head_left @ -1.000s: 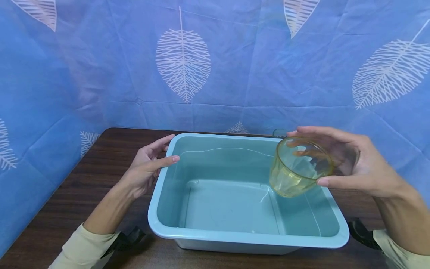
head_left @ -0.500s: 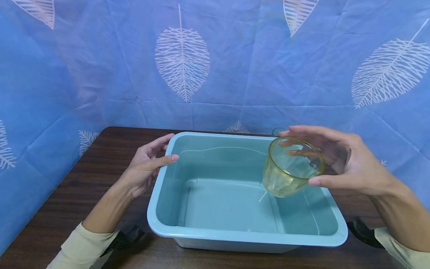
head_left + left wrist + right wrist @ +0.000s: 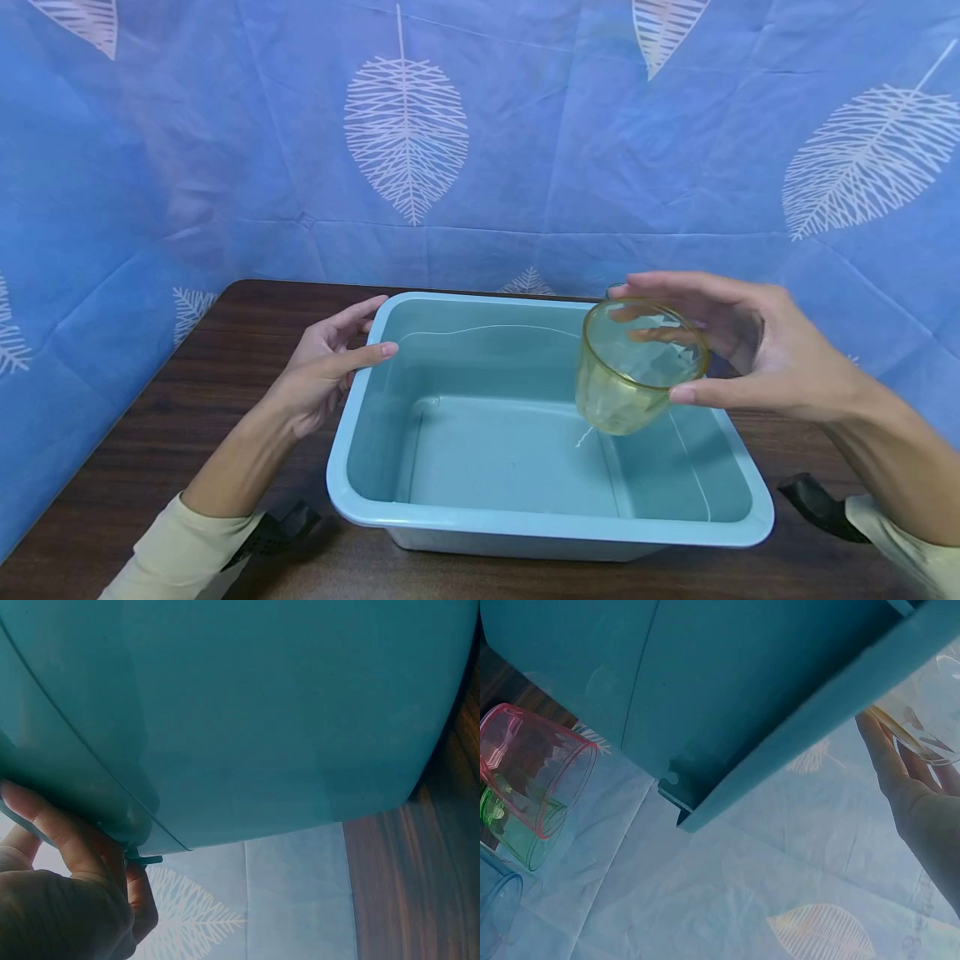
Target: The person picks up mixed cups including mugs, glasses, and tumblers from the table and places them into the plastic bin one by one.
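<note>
A light blue plastic basin [image 3: 540, 523] stands on the table in the head view. My left hand [image 3: 322, 367] grips its left rim, thumb over the edge and fingers outside; the left wrist view shows these fingers [image 3: 67, 840] at the rim's underside. My right hand [image 3: 772, 350] holds a clear yellow-tinted drinking glass [image 3: 618, 392] between thumb and fingers. The glass is tilted, its mouth upward, above the right part of the basin. In the right wrist view only part of the glass [image 3: 934, 712] shows at the right edge.
Beyond the basin's right side, the right wrist view shows a red-rimmed glass [image 3: 544, 769], a green-rimmed glass [image 3: 514, 832] and a blue glass [image 3: 499, 907]. A dark wooden table [image 3: 187, 417] lies underneath. A blue leaf-patterned cloth [image 3: 525, 150] hangs behind it.
My right hand has carried the yellow glass leftward and slightly up, farther in over the basin. The left hand keeps its hold on the rim.
</note>
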`<action>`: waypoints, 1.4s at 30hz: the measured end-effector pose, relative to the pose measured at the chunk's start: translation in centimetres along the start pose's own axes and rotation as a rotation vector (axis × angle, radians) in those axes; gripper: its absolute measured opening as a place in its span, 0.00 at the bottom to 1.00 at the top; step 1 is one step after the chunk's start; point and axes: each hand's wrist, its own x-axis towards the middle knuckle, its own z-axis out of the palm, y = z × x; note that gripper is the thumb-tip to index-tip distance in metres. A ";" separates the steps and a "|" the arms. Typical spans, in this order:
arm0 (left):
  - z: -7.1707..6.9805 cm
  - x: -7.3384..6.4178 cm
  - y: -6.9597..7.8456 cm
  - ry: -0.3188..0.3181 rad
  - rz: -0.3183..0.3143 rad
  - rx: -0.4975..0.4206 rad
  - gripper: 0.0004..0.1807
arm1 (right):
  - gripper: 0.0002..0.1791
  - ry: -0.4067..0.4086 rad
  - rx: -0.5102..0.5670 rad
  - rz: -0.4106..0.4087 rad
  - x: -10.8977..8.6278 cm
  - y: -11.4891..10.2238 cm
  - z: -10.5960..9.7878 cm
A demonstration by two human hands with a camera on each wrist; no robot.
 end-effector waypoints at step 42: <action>-0.1 0.1 -0.1 -0.006 0.008 -0.004 0.36 | 0.47 -0.004 -0.173 0.236 4.6 -1.6 2.8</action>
